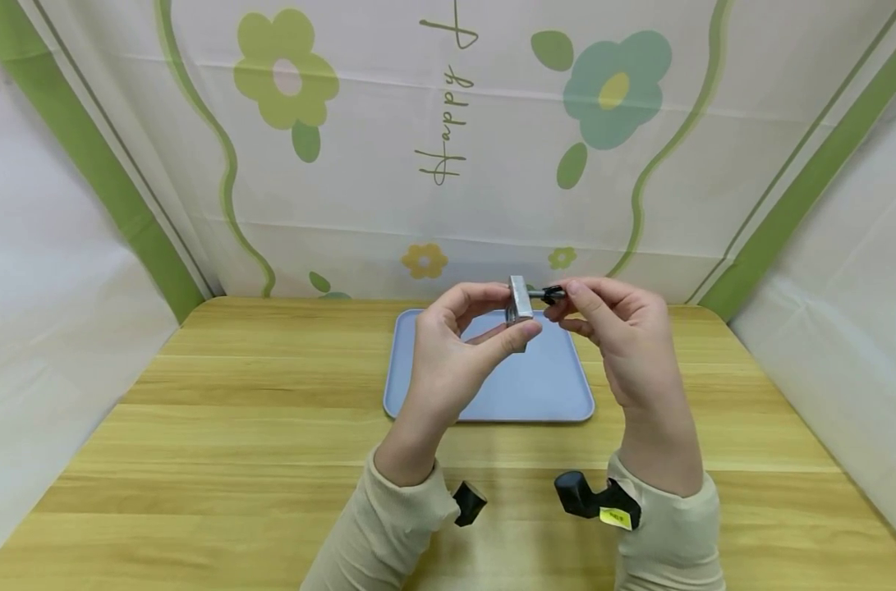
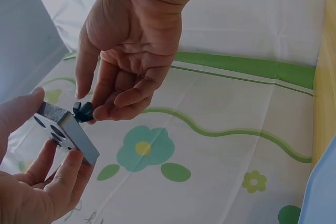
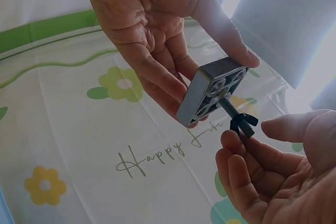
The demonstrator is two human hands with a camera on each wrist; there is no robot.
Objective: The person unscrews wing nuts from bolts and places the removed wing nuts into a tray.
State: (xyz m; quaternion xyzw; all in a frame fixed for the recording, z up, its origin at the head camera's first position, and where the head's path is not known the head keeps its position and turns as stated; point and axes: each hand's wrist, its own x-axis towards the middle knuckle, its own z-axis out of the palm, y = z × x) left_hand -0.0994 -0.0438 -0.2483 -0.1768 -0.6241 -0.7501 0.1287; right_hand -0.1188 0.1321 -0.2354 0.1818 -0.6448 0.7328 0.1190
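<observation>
My left hand (image 1: 451,349) grips a small silver metal block (image 1: 521,297) by its edges, thumb on one side and fingers on the other. Round holes show in the block's face in the left wrist view. From its recessed side a threaded bolt (image 3: 227,107) sticks out, carrying a black wing nut (image 3: 242,123) near the free end. The right hand (image 1: 632,336) has its curled fingers and thumb around the wing nut. Its fingertips touch the nut from below in the right wrist view, while the thumb tip (image 3: 266,128) stands slightly off it.
Below the hands lies a light blue tray (image 1: 521,398) on a wooden table (image 1: 233,410). A white curtain (image 1: 388,98) with printed flowers hangs behind, and white sheets close in both sides. Black mounts (image 1: 576,494) sit at both wrists.
</observation>
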